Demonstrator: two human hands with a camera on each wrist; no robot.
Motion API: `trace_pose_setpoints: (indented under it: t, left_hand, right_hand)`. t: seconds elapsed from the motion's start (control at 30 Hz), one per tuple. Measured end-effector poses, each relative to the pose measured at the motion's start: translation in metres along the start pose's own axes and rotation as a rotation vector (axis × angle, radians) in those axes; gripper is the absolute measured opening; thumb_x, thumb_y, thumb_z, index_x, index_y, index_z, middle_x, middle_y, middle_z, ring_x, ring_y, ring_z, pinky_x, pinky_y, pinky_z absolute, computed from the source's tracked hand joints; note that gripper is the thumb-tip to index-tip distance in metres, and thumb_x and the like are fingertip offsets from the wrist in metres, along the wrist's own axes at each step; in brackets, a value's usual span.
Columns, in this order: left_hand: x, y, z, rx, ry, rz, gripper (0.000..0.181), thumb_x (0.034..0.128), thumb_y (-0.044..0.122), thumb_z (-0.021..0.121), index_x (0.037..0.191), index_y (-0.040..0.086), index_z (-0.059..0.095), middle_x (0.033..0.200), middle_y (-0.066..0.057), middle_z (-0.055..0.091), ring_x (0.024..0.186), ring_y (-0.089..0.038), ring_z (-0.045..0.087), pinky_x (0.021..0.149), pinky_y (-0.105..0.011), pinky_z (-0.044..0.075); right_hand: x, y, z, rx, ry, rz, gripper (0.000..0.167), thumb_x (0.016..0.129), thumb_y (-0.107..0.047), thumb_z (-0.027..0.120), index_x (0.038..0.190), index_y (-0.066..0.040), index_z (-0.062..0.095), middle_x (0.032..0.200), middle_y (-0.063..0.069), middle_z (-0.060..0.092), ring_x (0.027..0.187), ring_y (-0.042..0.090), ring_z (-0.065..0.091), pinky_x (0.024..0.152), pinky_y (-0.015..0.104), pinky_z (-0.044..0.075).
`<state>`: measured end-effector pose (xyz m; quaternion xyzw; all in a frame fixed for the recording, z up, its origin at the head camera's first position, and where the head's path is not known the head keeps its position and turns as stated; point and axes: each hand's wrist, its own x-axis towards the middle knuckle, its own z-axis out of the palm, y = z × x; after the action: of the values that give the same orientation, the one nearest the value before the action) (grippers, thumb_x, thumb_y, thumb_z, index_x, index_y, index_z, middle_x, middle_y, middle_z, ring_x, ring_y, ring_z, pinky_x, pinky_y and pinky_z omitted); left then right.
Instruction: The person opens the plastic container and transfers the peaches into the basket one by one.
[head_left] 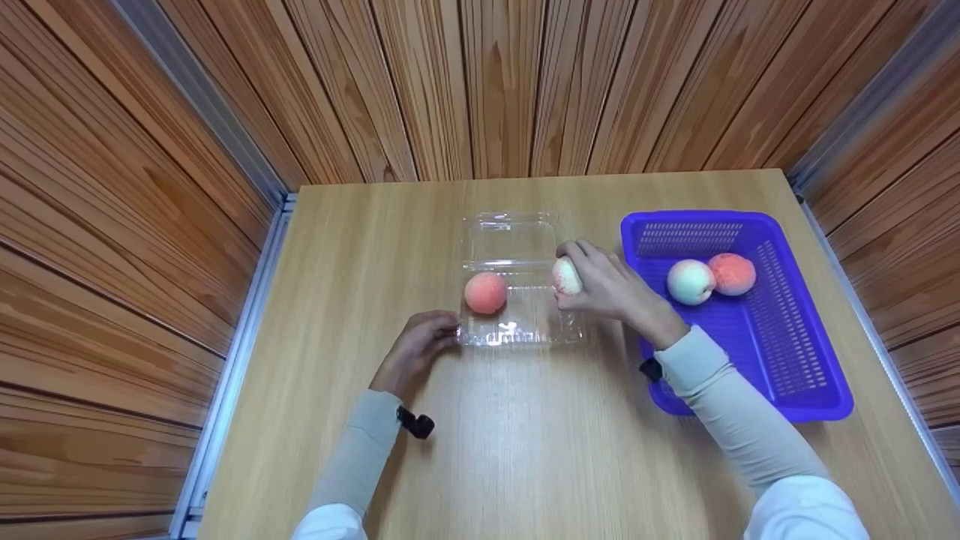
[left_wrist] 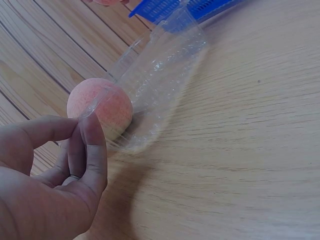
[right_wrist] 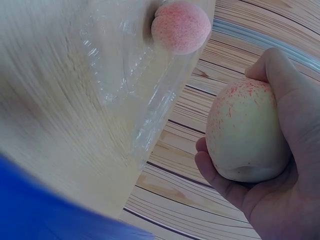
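Observation:
A clear plastic clamshell box (head_left: 525,330) lies with its lid folded back on the table. One pinkish-orange peach (head_left: 486,292) sits in its left part. My left hand (head_left: 421,341) pinches the box's left rim near the front corner, as the left wrist view shows between thumb and fingers. Above the right side of the box, my right hand (head_left: 604,283) grips a pale peach with red speckles (right_wrist: 247,130), thumb on one side and fingers on the other.
A purple plastic basket (head_left: 814,330) stands on the right of the table. Inside it, a whitish peach (head_left: 690,282) touches a pinkish-red peach (head_left: 732,274). Wood-patterned panels (head_left: 495,90) rise behind the table (head_left: 510,450) and at both sides.

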<state>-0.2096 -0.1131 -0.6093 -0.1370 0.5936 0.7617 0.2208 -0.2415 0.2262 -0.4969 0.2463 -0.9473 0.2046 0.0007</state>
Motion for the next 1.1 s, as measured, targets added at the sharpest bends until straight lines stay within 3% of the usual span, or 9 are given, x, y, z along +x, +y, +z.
trace_pose_setpoints:
  t: [1.1]
  left_hand:
    - [0.0, 0.001, 0.0, 0.0, -0.014, 0.01, 0.028, 0.1011, 0.0, 0.062, 0.124, -0.016, 0.065, 0.104, -0.013, 0.072, 0.086, -0.016, 0.069, 0.08, -0.028, 0.061]
  right_hand:
    - [-0.007, 0.019, -0.01, 0.001, 0.026, 0.05, 0.068, 0.077, -0.035, 0.084, 0.134, -0.009, 0.057, 0.12, 0.016, 0.065, 0.097, 0.035, 0.067, 0.076, 0.049, 0.061]
